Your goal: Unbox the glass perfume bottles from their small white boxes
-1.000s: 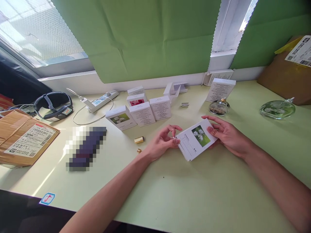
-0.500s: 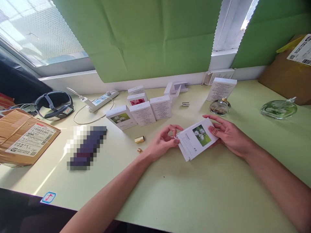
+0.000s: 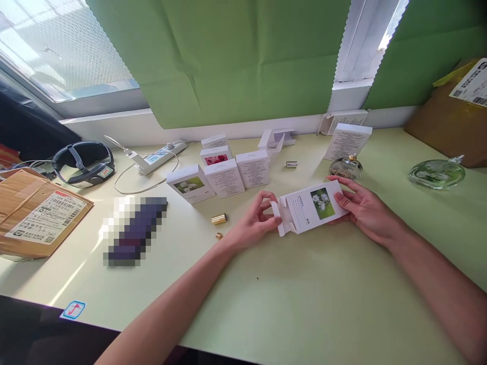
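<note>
A white carton (image 3: pixel 303 213) printed with white flowers lies across both hands, its left end flap unfolded. My right hand (image 3: pixel 355 208) grips the carton's right end, thumb on top and fingers beneath. My left hand (image 3: pixel 261 218) pinches the end flap (image 3: pixel 283 218) between thumb and fingers. Just beyond the carton is a round glass perfume bottle (image 3: pixel 345 168) with a gold neck. To the left of my left hand lie a gold cap (image 3: pixel 219 219) and a smaller gold piece (image 3: pixel 218 235). A silver cap (image 3: pixel 291 164) rests farther back.
Several white cartons (image 3: pixel 224 180) stand at the back, beside an opened carton (image 3: pixel 277 139). Another carton (image 3: pixel 348 142) stands back right. A green glass bottle (image 3: pixel 437 173) lies at right. On the left are a power strip (image 3: pixel 162 158), a head strap (image 3: pixel 85 165) and a cardboard box (image 3: pixel 41 215).
The carton's left end flap has been pulled out to the left by my left hand. The carton has shifted slightly right with my right hand.
</note>
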Demonstrator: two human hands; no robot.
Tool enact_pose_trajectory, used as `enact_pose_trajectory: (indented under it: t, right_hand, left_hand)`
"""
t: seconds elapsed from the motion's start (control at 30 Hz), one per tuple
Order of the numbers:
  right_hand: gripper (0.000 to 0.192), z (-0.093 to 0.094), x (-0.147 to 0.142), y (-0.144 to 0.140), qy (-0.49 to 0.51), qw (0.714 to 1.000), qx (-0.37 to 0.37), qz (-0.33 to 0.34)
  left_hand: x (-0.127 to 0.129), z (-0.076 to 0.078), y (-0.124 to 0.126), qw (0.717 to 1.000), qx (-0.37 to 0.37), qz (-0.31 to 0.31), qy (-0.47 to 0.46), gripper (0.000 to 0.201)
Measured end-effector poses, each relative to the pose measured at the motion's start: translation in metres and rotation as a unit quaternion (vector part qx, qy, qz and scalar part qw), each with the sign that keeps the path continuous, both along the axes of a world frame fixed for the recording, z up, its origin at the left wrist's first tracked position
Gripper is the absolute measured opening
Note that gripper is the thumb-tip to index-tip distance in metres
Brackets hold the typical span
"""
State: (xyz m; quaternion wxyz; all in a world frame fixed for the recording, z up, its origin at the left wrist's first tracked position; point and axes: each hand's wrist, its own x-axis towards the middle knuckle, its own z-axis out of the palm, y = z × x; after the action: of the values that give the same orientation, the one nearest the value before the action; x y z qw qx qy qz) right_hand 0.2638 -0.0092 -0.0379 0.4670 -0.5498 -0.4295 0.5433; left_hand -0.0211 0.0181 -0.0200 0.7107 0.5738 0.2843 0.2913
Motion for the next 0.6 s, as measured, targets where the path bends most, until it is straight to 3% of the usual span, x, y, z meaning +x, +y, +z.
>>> enact_pose_trajectory:
  t: [0.07, 0.13, 0.27, 0.4, 0.5, 0.6]
  right_hand:
    - [0.060, 0.000, 0.001, 0.000, -0.015, 1.000, -0.003, -0.009]
    - [0.066, 0.002, 0.000, 0.000, -0.048, 0.998, -0.008, -0.035]
    - [0.083, 0.009, -0.004, -0.003, -0.226, 0.971, -0.030, -0.074]
    - [0.077, 0.011, -0.007, -0.007, -0.419, 0.906, 0.019, -0.055]
    - [0.070, 0.010, -0.012, -0.011, -0.473, 0.876, 0.079, -0.052]
    - [0.074, 0.007, -0.016, -0.012, -0.491, 0.860, 0.135, -0.023]
  left_hand:
    - [0.001, -0.002, 0.000, 1.000, 0.008, 0.025, -0.005, 0.029]
    - [0.003, -0.004, 0.000, 0.994, 0.064, 0.090, 0.017, 0.032]
    - [0.004, -0.009, 0.001, 0.935, 0.241, 0.212, 0.151, 0.041]
    - [0.003, -0.010, 0.001, 0.906, 0.274, 0.218, 0.238, 0.034]
    - [0.002, -0.009, 0.001, 0.901, 0.281, 0.212, 0.253, 0.040]
    - [0.000, -0.008, 0.002, 0.902, 0.301, 0.186, 0.248, 0.051]
